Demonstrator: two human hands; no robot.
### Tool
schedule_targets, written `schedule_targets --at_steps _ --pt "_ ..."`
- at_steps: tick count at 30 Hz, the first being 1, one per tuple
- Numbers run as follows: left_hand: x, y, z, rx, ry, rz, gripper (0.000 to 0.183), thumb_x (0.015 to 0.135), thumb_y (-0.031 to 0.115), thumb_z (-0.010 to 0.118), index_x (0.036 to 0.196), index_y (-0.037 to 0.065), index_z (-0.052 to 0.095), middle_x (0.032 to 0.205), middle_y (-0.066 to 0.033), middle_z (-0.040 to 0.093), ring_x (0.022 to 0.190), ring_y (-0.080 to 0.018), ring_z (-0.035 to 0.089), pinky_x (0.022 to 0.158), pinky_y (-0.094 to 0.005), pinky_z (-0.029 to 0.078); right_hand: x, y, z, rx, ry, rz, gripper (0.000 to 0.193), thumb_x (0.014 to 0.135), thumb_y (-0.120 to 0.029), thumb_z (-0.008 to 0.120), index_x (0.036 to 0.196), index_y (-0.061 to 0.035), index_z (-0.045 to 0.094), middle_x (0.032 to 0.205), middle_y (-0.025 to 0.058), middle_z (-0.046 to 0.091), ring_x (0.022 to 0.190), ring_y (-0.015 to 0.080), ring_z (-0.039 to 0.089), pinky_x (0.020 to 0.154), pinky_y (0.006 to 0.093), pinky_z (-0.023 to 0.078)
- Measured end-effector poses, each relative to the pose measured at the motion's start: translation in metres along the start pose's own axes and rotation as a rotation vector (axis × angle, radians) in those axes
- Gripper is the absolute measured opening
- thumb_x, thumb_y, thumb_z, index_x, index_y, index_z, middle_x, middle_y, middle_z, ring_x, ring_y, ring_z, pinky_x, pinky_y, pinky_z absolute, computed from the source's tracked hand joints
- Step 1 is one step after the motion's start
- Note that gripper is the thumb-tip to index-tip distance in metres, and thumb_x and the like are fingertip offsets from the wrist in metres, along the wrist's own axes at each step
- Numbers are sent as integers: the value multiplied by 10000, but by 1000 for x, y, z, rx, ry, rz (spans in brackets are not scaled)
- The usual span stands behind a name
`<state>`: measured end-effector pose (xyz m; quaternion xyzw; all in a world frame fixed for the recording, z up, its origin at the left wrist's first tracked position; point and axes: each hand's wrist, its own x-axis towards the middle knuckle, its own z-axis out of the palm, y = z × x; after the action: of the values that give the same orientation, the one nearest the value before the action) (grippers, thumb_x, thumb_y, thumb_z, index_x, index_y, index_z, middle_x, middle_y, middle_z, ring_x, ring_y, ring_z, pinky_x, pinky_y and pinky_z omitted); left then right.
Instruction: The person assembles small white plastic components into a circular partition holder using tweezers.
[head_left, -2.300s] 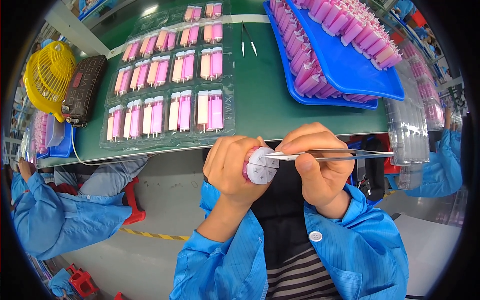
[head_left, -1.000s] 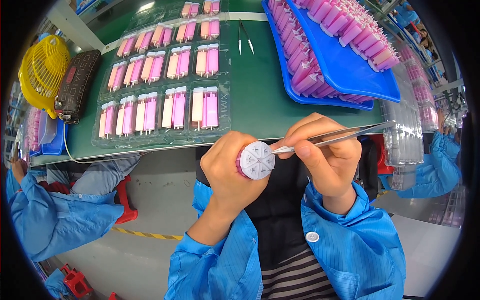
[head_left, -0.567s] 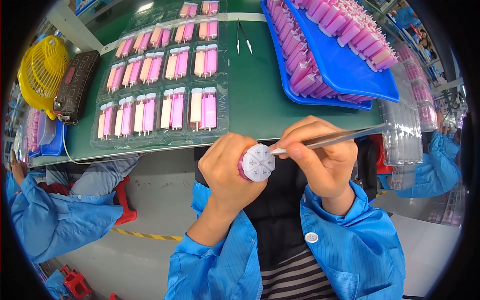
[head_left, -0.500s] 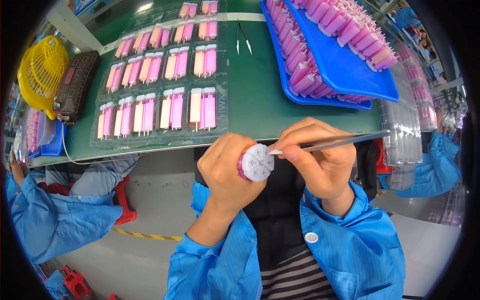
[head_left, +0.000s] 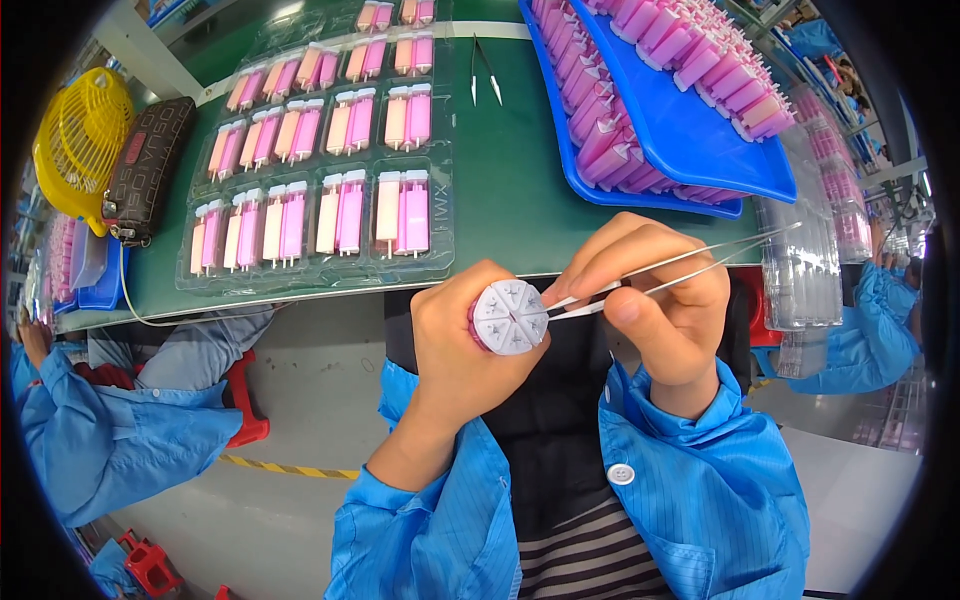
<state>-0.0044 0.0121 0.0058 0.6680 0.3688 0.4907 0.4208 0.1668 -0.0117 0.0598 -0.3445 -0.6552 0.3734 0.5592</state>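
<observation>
A yellow fan (head_left: 78,132) and dark pouch (head_left: 148,168) lie beside clear trays of pink pieces (head_left: 325,170).

Pink body of round part (head_left: 508,317): hidden inside left hand (head_left: 470,345) | tweezer tips (head_left: 553,307): contact too small to tell | blue tray (head_left: 690,130): cut off at top edge

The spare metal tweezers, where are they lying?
The spare metal tweezers lie on the green table, far side, between the clear tray of pink pieces and blue tray.
</observation>
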Motion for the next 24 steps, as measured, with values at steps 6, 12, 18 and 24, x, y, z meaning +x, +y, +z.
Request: schedule_targets --at_steps 6,12,18,24 --pt "1 2 0 -59 -65 -71 249 568 9 776 733 33 591 659 -72 624 591 -184 641 556 -282 477 6 1 -6 -108 -88 -53 74 827 -19 675 883 29 681 803 126 652 679 174 606 577 269 448" --pt "1 3 -1 -72 -72 -97 239 574 11 776 730 31 597 658 -75 633 591 -178 649 558 -277 480 9 -2 -9 -132 -135 -58 59 813 -17 687 846 30 673 780 123 647 660 191 611 562 278 451" --pt "2 4 -1 -74 -82 -94 232 579 11 775 727 33 597 654 -73 633 591 -180 654 557 -278 481 10 -3 -11 -185 -159 -58 224 844 -156 701 816 66 686 773 197 675 695 252 680 599 305 526" --pt "3 5 -2 -38 -91 -83 234 579 18 780 723 35 596 651 -79 631 589 -203 656 552 -287 482 7 1 -7 -176 -127 -85 109 820 -61 702 817 46 681 780 155 672 684 241 662 572 306 505"
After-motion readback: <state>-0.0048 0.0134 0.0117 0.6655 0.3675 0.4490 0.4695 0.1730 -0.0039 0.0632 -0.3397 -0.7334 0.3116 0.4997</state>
